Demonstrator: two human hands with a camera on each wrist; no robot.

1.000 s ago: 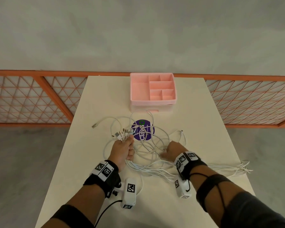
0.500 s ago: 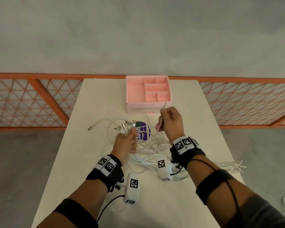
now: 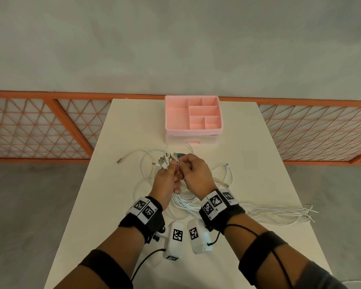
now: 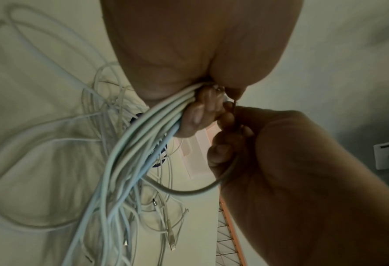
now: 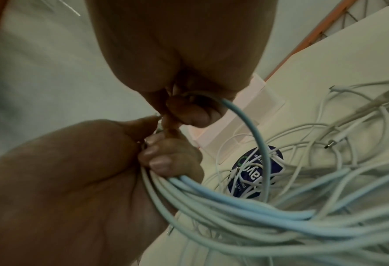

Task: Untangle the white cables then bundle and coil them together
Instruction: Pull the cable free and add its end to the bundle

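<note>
Half a second back, right hand [image 3: 196,176] raised apart from the left, pinching one cable end just in front of the pink organiser [image 3: 193,132]; now brought across to touch the left hand [image 3: 167,180], fingertips meeting at the fan of connectors [image 3: 166,160]. A second back, down on the bench [image 3: 258,163] among the loose loops. Left hand clenched round a bunch of white cables [image 4: 143,136], plugs sticking out above the fist, cords trailing below toward the body and off to the right edge of the bench. Right hand pinching a single cable [image 5: 255,129], curving in a loop from its fingers down to the heap. Probably one more end being handed into the gathered bunch, so the sorting stage well advanced but not finished: at least one plug [image 3: 119,161] lying free to the left, another end [image 3: 227,164] loose to the right, several slack loops spread over the bench beneath both hands. Coiling not yet begun, judging by the long tails [image 3: 290,213] stretched out to the right. Pink organiser at the far middle of the bench, several open compartments on top, all bare as far as visible; a drawer front below, closed, contents hidden. Purple round sticker [image 5: 257,172] on the bench under the tangle, partly covered by cords.
</note>
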